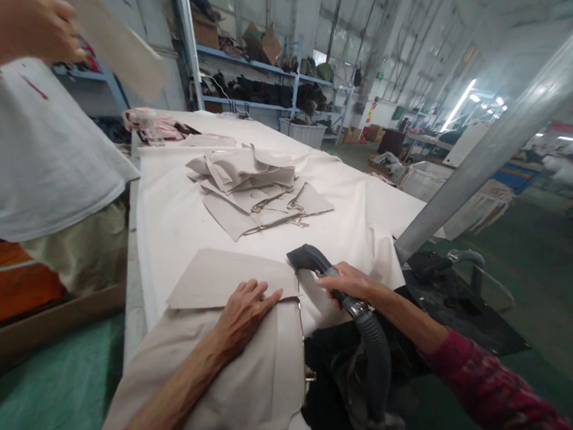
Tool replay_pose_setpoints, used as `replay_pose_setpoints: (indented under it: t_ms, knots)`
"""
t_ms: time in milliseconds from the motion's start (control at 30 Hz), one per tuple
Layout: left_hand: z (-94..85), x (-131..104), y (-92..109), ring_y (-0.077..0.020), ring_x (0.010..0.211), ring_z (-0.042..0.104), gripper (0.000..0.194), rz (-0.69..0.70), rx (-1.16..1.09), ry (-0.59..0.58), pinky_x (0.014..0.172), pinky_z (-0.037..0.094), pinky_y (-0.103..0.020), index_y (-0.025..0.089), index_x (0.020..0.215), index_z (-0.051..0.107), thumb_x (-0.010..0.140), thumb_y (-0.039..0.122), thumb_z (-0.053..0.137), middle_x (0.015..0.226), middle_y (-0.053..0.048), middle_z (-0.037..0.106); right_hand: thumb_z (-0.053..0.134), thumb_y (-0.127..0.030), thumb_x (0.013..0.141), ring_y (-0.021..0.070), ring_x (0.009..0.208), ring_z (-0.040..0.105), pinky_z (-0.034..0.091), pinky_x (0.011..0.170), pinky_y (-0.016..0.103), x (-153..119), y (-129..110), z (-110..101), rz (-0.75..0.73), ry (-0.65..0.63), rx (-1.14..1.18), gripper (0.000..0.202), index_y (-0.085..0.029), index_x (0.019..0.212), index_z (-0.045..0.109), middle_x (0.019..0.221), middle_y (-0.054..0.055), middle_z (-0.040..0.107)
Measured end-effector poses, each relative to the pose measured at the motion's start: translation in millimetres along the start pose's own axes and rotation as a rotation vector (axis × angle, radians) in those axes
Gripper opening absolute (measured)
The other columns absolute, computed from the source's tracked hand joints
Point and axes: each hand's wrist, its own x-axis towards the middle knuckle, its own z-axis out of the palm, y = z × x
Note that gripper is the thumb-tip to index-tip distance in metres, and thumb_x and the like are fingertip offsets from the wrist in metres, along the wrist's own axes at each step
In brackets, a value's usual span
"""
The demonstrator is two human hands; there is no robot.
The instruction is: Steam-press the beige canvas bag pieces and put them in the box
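The left hand (244, 313) lies palm down, fingers extended and slightly spread, in contact with a beige woven fabric piece (231, 384) at the near edge of the work surface. It grips nothing; the contact is a flat press. The beige piece extends toward the wearer, its lower part sloping to the bottom of the view. A flat beige rectangular panel (226, 273) lies at its far end, partly under the fingertips; whether the two are joined cannot be determined. A metallic zipper-like edging (302, 337) runs along the right side of the piece.

The right hand (353, 282) is closed around a dark grey plastic nozzle (315, 261), from which a dark ribbed hose (374, 363) descends. The nozzle tip is angled toward the left, just beside the panel's right corner; contact with the cloth cannot be confirmed.

Beyond the panel, a loose pile of beige fabric pieces with metal zippers (253, 185) rests on a white cloth cover (352, 201). At the left, a co-worker's hand (26, 28) holds up a blurred beige fabric strip (116, 39). A grey metal pole (505, 120) slants across the right side. Blue-framed shelving (297, 75), loaded with dark goods and cartons, stands behind.
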Motion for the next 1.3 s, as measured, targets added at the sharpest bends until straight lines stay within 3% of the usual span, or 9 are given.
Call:
replay_pose_setpoints:
  t_ms: [167,333,433,667,867,967,1100,1200,1300]
  knots:
    - [-0.9,-1,0,-0.0216,0.086,0.043,0.038,0.010,0.005,0.013,0.076,0.039,-0.035,0.022,0.126,0.050,0.090,0.015,0.037,0.098,-0.009,0.053,0.062,-0.042,0.076,0.0110,0.040,0.054,0.043,0.038,0.019,-14,-18,-15,-0.062,0.125,-0.023,0.034,-0.012,0.060,0.056,0.048,0.001,0.058]
    - [-3.3,-2,1,-0.0214,0.086,0.044,0.037,0.014,-0.015,0.026,0.076,0.039,-0.035,0.020,0.124,0.051,0.090,0.014,0.038,0.097,-0.009,0.054,0.059,-0.042,0.078,0.0116,0.039,0.053,0.042,0.038,0.020,-50,-19,-22,-0.020,0.039,-0.103,0.035,-0.012,0.060,0.056,0.047,0.001,0.057]
    - [-2.8,-2,1,-0.0213,0.087,0.044,0.037,0.010,-0.025,0.037,0.076,0.039,-0.035,0.020,0.124,0.052,0.090,0.015,0.037,0.096,-0.009,0.054,0.059,-0.041,0.078,0.0116,0.038,0.052,0.042,0.037,0.020,-57,-13,-16,0.010,0.015,-0.088,0.034,-0.013,0.060,0.056,0.046,0.000,0.056]
    - [1.8,-3,-1,-0.0217,0.086,0.043,0.037,0.024,-0.031,0.041,0.075,0.039,-0.036,0.021,0.125,0.050,0.090,0.016,0.038,0.096,-0.009,0.053,0.062,-0.039,0.076,0.0099,0.035,0.050,0.039,0.034,0.018,-22,2,-3,0.071,-0.057,-0.036,0.031,-0.013,0.061,0.055,0.047,-0.001,0.057]
    - [-0.7,-2,0,-0.0214,0.088,0.043,0.036,0.010,-0.048,0.026,0.077,0.039,-0.035,0.022,0.124,0.051,0.091,0.018,0.037,0.096,-0.008,0.053,0.063,-0.038,0.075,0.0119,0.040,0.054,0.042,0.036,0.020,5,-1,-3,0.008,-0.037,-0.004,0.031,-0.013,0.060,0.054,0.049,0.000,0.057]
    - [-0.5,-2,0,-0.0215,0.088,0.043,0.036,0.011,-0.054,0.033,0.077,0.038,-0.035,0.022,0.124,0.051,0.090,0.017,0.038,0.097,-0.008,0.053,0.061,-0.039,0.076,0.0115,0.040,0.054,0.042,0.038,0.020,-10,-9,-4,-0.023,-0.025,-0.055,0.032,-0.012,0.060,0.056,0.048,0.000,0.057]
    - [2.9,-2,0,-0.0217,0.086,0.044,0.036,0.008,-0.028,0.056,0.075,0.038,-0.035,0.023,0.123,0.052,0.090,0.016,0.038,0.096,-0.008,0.054,0.059,-0.039,0.078,0.0105,0.038,0.051,0.040,0.037,0.019,-54,-14,-5,-0.004,-0.069,-0.071,0.032,-0.012,0.060,0.056,0.047,0.000,0.056]
    - [4.2,-2,0,-0.0217,0.085,0.044,0.036,0.004,-0.012,0.070,0.074,0.037,-0.035,0.023,0.121,0.054,0.090,0.016,0.038,0.095,-0.008,0.054,0.058,-0.040,0.079,0.0103,0.039,0.051,0.038,0.037,0.018,-81,-10,0,0.029,-0.129,-0.063,0.034,-0.012,0.060,0.056,0.046,0.000,0.056]
    - [1.4,-2,1,-0.0213,0.086,0.044,0.034,-0.003,-0.014,0.071,0.075,0.037,-0.034,0.024,0.119,0.054,0.090,0.018,0.038,0.095,-0.008,0.054,0.058,-0.042,0.078,0.0101,0.038,0.050,0.038,0.038,0.018,-89,-2,12,0.044,-0.197,-0.061,0.035,-0.013,0.059,0.055,0.046,0.000,0.055]
